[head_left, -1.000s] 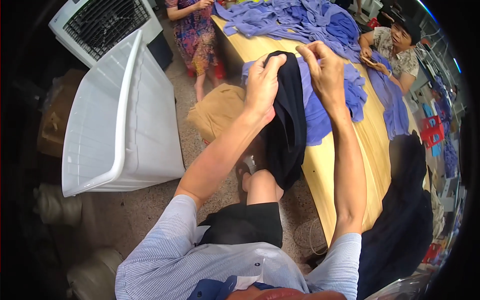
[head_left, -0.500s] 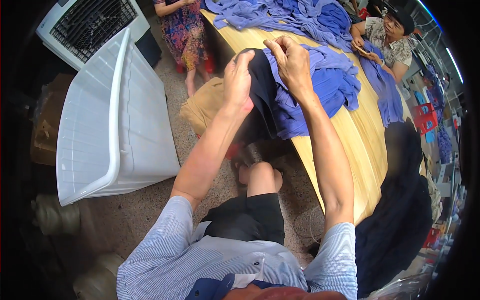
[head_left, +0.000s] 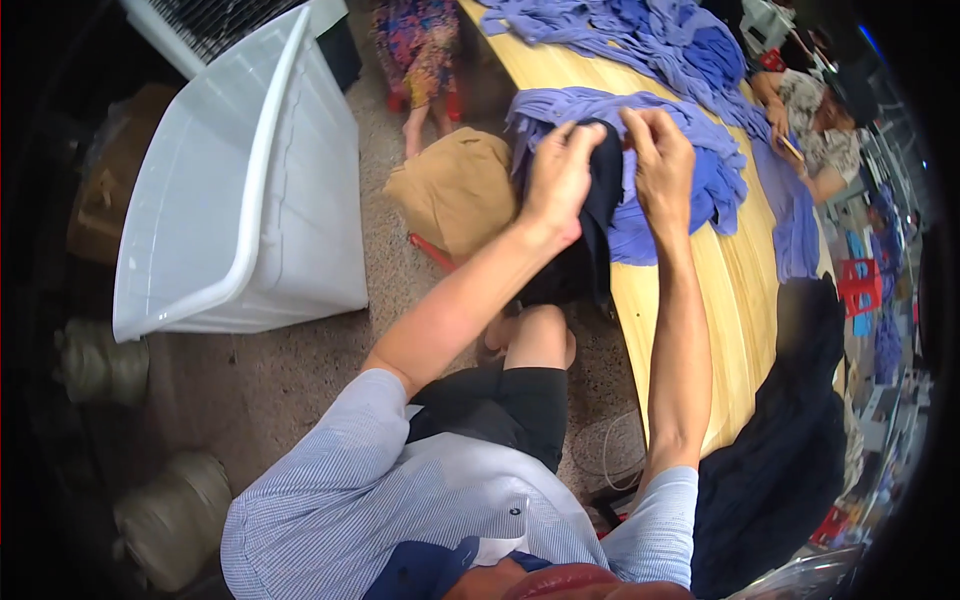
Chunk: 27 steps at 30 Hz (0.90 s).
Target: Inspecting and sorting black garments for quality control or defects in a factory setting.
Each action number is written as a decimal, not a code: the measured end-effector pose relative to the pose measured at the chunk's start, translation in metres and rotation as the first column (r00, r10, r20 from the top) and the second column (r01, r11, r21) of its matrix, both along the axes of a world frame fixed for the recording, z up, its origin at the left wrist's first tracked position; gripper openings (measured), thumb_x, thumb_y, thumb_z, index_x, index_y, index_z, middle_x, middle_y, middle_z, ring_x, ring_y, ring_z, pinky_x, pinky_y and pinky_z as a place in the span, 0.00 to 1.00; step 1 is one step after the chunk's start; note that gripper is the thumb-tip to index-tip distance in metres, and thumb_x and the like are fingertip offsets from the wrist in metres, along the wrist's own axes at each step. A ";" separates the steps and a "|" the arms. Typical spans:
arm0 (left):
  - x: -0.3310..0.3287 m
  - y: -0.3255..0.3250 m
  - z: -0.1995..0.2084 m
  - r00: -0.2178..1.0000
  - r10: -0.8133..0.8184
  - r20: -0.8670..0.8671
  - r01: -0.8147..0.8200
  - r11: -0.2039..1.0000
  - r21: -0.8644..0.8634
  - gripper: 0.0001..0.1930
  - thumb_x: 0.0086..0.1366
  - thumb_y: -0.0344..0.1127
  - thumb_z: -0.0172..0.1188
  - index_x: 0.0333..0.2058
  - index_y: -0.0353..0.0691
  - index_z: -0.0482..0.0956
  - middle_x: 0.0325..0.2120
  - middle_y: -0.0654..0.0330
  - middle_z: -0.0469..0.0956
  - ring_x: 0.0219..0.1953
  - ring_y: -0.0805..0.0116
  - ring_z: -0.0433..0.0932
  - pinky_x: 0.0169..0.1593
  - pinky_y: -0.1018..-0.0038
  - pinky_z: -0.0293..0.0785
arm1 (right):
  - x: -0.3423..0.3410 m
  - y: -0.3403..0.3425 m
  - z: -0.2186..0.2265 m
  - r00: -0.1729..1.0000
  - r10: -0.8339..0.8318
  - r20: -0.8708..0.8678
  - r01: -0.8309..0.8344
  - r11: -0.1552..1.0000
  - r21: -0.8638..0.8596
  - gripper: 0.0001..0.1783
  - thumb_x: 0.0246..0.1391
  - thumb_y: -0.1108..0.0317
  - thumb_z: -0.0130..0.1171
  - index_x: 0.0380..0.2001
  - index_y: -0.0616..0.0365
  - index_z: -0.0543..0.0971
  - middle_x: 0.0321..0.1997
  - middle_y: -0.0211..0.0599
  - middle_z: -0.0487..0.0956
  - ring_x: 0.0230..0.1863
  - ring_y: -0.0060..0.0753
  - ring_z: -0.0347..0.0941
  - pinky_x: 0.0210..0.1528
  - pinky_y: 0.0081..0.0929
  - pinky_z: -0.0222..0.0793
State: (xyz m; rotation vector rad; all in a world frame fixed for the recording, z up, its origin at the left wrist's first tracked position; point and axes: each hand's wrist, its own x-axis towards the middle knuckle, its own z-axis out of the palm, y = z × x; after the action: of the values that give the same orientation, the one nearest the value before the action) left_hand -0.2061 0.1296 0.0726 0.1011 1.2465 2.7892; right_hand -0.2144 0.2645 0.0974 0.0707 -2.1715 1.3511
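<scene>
Head view: my left hand (head_left: 562,180) is gripping the black cloth (head_left: 601,190), upper centre of the frame. Since the last frame it's showing narrower and lying farther across the purple pile (head_left: 722,185), so I'm probably handling a tighter bunch. My right hand (head_left: 662,170) is curling just beside it; can't tell if it's holding anything. Blur is hiding the fingertips; shadow is swallowing the cloth's lower end.

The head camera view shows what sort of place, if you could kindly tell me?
Probably a garment or textile workshop: heaps of blue-violet cloth lie on a pale wooden table, the left hand holds black cloth, and a large white plastic bin stands nearby.
</scene>
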 end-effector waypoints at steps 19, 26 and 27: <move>0.048 0.054 0.047 0.923 -0.291 -0.253 0.288 0.956 -0.048 0.10 0.77 0.34 0.60 0.34 0.37 0.82 0.30 0.71 0.78 0.31 0.82 0.73 0.35 0.78 0.69 | 0.115 0.043 0.051 0.960 -0.266 -0.090 0.258 0.962 -0.087 0.15 0.71 0.62 0.69 0.37 0.65 0.86 0.28 0.29 0.84 0.30 0.17 0.77 0.34 0.22 0.72; 0.012 0.208 0.074 0.803 -0.513 -0.304 0.513 0.854 -0.086 0.09 0.72 0.36 0.63 0.33 0.38 0.83 0.27 0.69 0.78 0.27 0.80 0.72 0.32 0.76 0.68 | 0.106 0.199 0.064 0.890 -0.413 -0.190 0.395 0.910 -0.126 0.18 0.69 0.59 0.70 0.36 0.66 0.87 0.25 0.36 0.87 0.27 0.21 0.82 0.32 0.23 0.75; 0.003 0.230 0.066 0.805 -0.533 -0.262 0.529 0.844 -0.092 0.09 0.72 0.36 0.64 0.34 0.38 0.83 0.28 0.68 0.79 0.28 0.80 0.73 0.33 0.77 0.69 | 0.099 0.220 0.060 0.895 -0.410 -0.175 0.395 0.911 -0.115 0.18 0.69 0.58 0.69 0.35 0.66 0.87 0.25 0.35 0.86 0.27 0.22 0.83 0.32 0.23 0.76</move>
State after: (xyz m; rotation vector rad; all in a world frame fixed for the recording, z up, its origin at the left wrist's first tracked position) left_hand -0.2028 0.3593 0.1386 0.7469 1.0690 2.3190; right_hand -0.1152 0.4850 0.1577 -0.2551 -1.8386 1.1322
